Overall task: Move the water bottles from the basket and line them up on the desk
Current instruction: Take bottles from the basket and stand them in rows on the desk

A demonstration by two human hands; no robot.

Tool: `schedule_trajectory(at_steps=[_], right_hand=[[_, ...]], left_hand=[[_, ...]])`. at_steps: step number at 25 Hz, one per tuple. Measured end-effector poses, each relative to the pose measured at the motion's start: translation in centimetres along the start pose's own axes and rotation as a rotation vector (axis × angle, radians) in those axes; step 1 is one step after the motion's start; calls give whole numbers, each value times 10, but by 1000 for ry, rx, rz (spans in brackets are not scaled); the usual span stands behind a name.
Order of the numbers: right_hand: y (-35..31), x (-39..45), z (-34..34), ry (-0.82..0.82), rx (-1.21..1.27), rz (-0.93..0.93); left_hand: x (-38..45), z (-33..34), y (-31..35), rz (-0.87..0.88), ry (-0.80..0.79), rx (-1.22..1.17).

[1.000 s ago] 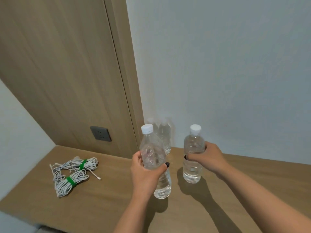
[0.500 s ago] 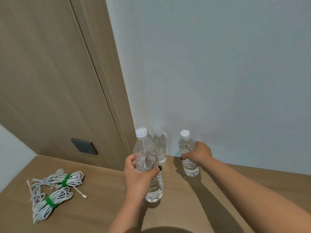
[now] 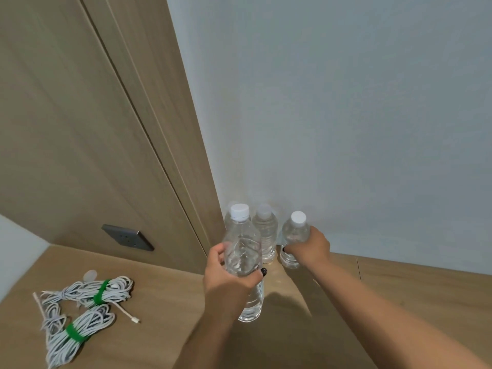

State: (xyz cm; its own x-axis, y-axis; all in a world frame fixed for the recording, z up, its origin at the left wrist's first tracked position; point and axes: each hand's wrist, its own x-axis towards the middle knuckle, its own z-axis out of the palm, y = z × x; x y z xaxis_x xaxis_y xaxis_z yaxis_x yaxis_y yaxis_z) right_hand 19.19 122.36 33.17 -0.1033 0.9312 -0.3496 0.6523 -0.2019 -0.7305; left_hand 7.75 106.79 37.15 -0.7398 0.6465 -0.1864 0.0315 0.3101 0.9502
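Two clear plastic water bottles with white caps are in your hands: left hand (image 3: 229,280) wraps one (image 3: 243,259) above the wooden bench (image 3: 165,302); right hand (image 3: 310,246) clasps another (image 3: 294,235), seemingly to extend the row beside a standing bottle (image 3: 266,235) at the wall. All appear water-filled. Basket not visible.

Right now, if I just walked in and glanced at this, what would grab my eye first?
Two hands each holding a clear water bottle: the left hand grips one near the middle of the desk, the right hand sets another by the wall beside a third bottle. At left lie white cables bundled with green ties.
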Motion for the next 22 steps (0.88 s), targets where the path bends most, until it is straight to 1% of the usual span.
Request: schedule_trajectory(at_steps=[3,5,8,11,14,19,22], right_hand=[[2,-5,8,8,121,-46],[1,-7,13,48,151,-44],[-1,-6,22,127,212,69],[-4,-1,27,123,256,170],[-2,5,21,57,215,189],[7,0,1,-149,182,192],[17,-12,-17,-277,338,244]], left_hand=[[2,-1,-2,7,22,46],[4,-3,-3,15,-7,65],[11,-5,-6,19,-41,81],[17,-5,-5,30,-31,63],[18,-4,-3,36,-3,13],[12,-6,8,74,-39,-34],[1,-8,23,108,-50,-52]])
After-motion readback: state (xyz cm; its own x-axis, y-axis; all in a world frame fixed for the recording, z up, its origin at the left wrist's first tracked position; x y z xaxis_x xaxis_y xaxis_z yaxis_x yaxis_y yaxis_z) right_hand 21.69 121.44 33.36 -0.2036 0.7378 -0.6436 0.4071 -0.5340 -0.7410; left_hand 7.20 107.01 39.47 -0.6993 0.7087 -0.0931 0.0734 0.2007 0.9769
